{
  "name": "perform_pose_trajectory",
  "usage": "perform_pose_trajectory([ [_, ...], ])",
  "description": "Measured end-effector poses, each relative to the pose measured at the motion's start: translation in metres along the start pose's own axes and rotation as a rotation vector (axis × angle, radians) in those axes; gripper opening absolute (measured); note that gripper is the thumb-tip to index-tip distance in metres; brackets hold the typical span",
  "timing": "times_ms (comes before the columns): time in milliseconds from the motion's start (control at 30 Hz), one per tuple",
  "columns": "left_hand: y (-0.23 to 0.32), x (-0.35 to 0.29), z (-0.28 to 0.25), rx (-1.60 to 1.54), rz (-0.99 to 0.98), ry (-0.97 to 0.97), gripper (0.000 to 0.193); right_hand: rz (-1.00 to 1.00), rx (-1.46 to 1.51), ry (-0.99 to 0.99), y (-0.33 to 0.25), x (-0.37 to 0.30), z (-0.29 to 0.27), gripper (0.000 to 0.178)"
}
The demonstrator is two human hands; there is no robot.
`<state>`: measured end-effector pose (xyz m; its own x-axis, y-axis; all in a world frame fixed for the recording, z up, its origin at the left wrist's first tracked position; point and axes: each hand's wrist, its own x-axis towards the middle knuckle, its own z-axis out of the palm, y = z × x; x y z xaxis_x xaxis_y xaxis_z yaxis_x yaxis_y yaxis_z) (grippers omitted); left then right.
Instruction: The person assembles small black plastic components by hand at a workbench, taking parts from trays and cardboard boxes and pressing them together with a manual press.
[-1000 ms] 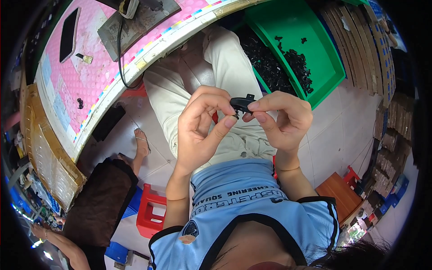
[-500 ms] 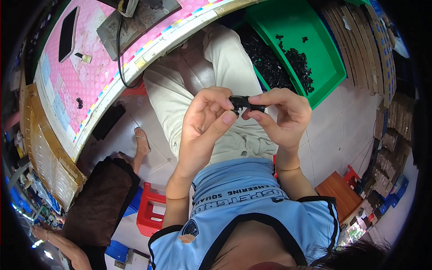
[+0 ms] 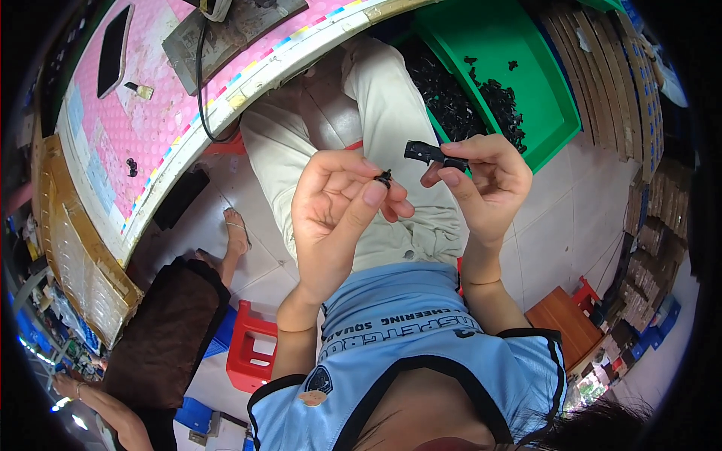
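Head view: left fingers [image 3: 373, 195] pinch small black piece [image 3: 385, 177] at their tips; right fingers [image 3: 480, 149] grip longer black part [image 3: 421, 151], long axis roughly sideways, free end up-right of left fingers, pieces apart.

One worktable, pink dimpled cover [image 3: 147, 139], pale patches, white rim with coloured strip. On it I count: one phone [image 3: 115, 51], screen dark; one small pale piece with black end [image 3: 143, 92]; a few black bits [image 3: 132, 167] near the rim; one grey plate [image 3: 241, 34], black cable [image 3: 200, 90] running past it over the edge.
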<state>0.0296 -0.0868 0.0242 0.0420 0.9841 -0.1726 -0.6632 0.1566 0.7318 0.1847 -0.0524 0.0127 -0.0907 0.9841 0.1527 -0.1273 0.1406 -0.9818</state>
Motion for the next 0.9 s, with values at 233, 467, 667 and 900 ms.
perform_pose_trajectory([
  [233,-0.001,-0.002,0.002,0.085,0.045,0.007,0.016,0.003,-0.018,-0.004,0.0,0.0,0.0,0.022],
  [467,-0.003,-0.003,-0.001,0.019,0.076,-0.041,0.017,-0.008,-0.046,0.003,0.0,-0.001,0.003,0.022],
  [667,-0.005,-0.003,-0.002,0.11,0.111,-0.079,0.013,-0.082,-0.142,0.005,0.0,-0.004,0.006,0.021],
  [900,-0.004,-0.004,0.005,0.101,0.067,-0.065,0.012,-0.126,-0.167,0.034,-0.003,-0.004,0.01,0.019],
])
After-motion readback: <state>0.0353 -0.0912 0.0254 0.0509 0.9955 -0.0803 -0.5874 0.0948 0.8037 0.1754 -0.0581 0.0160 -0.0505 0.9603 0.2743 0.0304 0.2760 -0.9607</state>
